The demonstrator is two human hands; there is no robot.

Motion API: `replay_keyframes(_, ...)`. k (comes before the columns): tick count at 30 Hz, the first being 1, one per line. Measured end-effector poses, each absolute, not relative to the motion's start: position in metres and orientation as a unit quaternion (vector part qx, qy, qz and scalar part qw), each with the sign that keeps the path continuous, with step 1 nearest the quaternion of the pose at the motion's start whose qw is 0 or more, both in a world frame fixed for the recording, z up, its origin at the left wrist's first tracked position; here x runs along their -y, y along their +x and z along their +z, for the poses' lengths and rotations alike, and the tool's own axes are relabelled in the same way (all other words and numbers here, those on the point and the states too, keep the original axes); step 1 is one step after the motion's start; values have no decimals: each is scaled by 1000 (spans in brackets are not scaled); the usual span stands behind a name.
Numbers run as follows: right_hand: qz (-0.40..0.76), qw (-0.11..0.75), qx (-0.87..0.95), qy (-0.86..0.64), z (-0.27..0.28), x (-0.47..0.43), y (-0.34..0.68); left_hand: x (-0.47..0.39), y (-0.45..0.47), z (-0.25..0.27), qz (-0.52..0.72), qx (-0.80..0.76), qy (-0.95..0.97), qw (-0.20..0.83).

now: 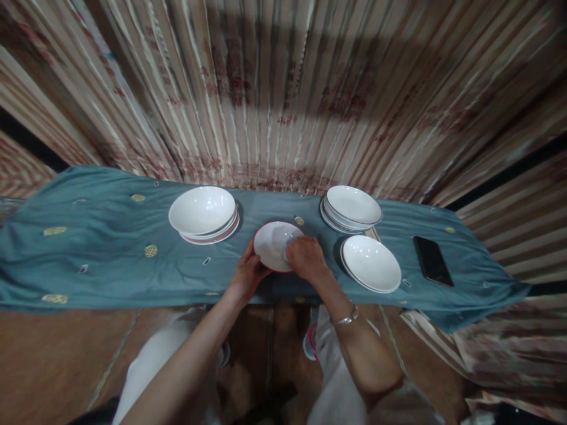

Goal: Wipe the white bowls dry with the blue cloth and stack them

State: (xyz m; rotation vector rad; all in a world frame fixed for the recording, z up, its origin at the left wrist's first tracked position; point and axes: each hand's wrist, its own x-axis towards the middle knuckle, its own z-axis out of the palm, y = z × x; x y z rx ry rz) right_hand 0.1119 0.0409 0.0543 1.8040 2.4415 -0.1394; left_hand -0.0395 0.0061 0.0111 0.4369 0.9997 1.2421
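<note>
A white bowl with a red rim (pixel 268 245) is tilted toward me over the front middle of the table. My left hand (pixel 248 268) grips its left side, thumb near the rim and fingers behind it. At the bowl's right inner side is my right hand (pixel 306 258), its fingers curled inward. Something pale may be under those fingertips, but I cannot make it out against the white bowl. To the left stands a stack of white bowls and plates (pixel 202 211), some with red edges. Right of my hands are a stack of dark-rimmed dishes (pixel 353 208) and a pair of nested white bowls (pixel 372 264).
A teal cloth with pineapple prints (pixel 110 254) covers the narrow table. A black phone (pixel 433 261) lies at its right. Pleated, patterned curtains (pixel 274 88) hang close behind and at the sides. Brown tiled floor (pixel 57 348) shows below the front edge.
</note>
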Motion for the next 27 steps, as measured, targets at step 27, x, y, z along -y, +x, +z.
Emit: replay_keyframes(27,-293,-181,-829,440,25,-45,96,-5,-41,5,568,-410,186,689)
